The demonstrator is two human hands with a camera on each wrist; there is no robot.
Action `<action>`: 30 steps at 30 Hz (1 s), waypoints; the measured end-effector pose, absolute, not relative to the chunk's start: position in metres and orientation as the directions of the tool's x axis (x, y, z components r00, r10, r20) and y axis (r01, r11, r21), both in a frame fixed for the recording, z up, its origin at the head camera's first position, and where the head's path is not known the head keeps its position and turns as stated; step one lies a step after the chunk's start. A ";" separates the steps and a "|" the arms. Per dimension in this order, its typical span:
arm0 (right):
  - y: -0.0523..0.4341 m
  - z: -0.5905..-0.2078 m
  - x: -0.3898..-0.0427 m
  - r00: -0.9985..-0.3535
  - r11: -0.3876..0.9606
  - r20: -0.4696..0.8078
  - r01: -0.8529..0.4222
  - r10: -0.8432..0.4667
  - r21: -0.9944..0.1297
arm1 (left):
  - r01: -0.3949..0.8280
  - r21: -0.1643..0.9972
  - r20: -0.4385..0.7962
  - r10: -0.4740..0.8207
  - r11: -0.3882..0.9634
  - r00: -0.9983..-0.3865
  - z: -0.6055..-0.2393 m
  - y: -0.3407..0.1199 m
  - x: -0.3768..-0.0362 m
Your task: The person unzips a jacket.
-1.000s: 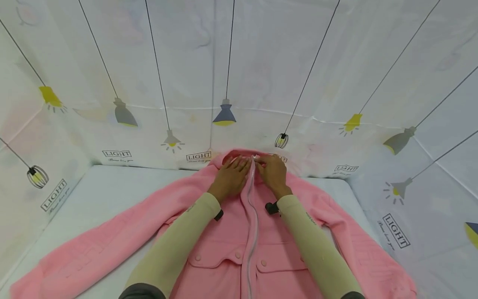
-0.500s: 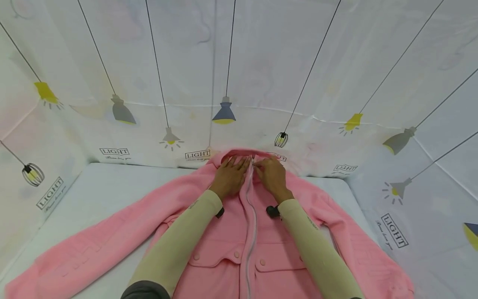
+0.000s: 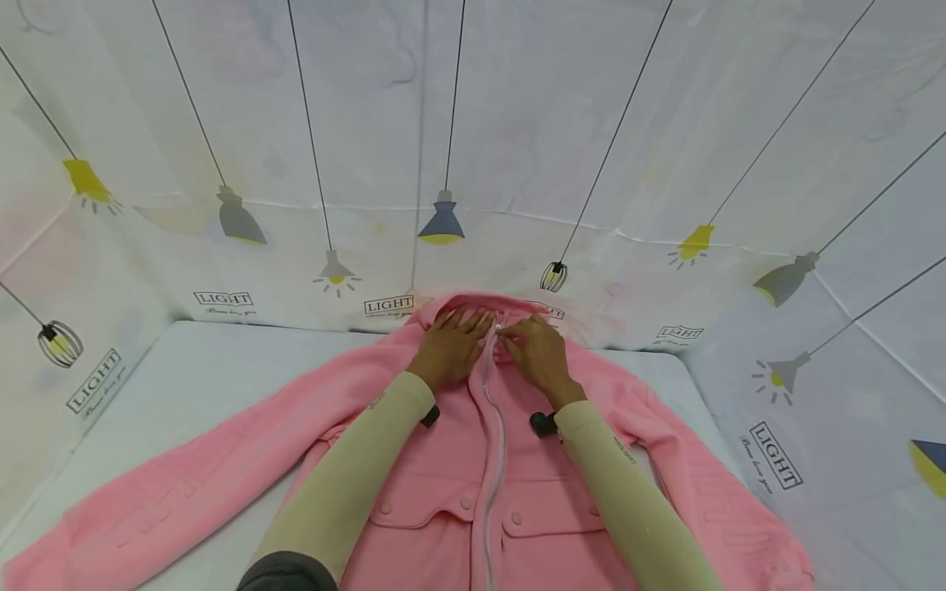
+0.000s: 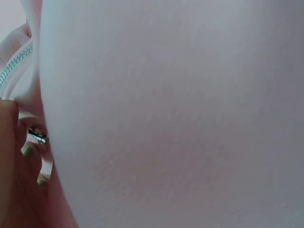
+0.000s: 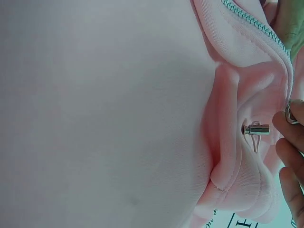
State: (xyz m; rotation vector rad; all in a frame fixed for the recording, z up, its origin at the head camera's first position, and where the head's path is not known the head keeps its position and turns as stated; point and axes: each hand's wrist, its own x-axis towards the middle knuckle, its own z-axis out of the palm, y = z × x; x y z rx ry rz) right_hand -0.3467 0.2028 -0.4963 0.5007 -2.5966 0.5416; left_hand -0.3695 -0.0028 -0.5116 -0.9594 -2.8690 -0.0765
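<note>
A pink jacket (image 3: 421,460) lies front up, its sleeves spread to both sides. My left hand (image 3: 447,349) rests with fingers extended on the collar, just left of the zip (image 3: 500,443). In the left wrist view only part of that hand (image 4: 12,166) shows, at the left edge. My right hand (image 3: 535,349) pinches the metal zipper pull (image 5: 289,114) at the top of the zip, below the collar edge. The right wrist view has its fingers (image 5: 289,154) at the right edge. A metal cord stopper (image 5: 258,129) hangs from a loop of cord beside them.
Under the jacket is a white-covered table (image 3: 244,361). A pale curtain (image 3: 591,123) printed with hanging lamps stands close behind the collar and along both sides. Two buttoned pocket flaps (image 3: 554,519) lie across the jacket's chest.
My right hand and the zipper pull have moved slightly down from the collar's top edge. My left hand stays on the collar, and the head view has shifted a little.
</note>
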 end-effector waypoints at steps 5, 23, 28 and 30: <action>0.204 -0.496 -0.342 -0.815 0.838 0.497 -0.472 -0.297 -0.273 | 0.597 0.009 0.117 0.592 0.802 -0.798 -0.509 -0.004 -0.369; 0.200 -0.496 -0.313 -0.744 0.772 0.532 -0.589 -0.405 -0.236 | 0.576 0.005 0.103 0.572 0.817 -0.813 -0.508 -0.005 -0.368; 0.202 -0.500 -0.318 -0.790 0.807 0.518 -0.520 -0.328 -0.281 | 0.586 0.048 0.117 0.578 0.809 -0.807 -0.520 -0.008 -0.372; 0.204 -0.501 -0.320 -0.807 0.823 0.510 -0.487 -0.297 -0.291 | 0.605 0.065 0.118 0.596 0.793 -0.794 -0.519 -0.008 -0.369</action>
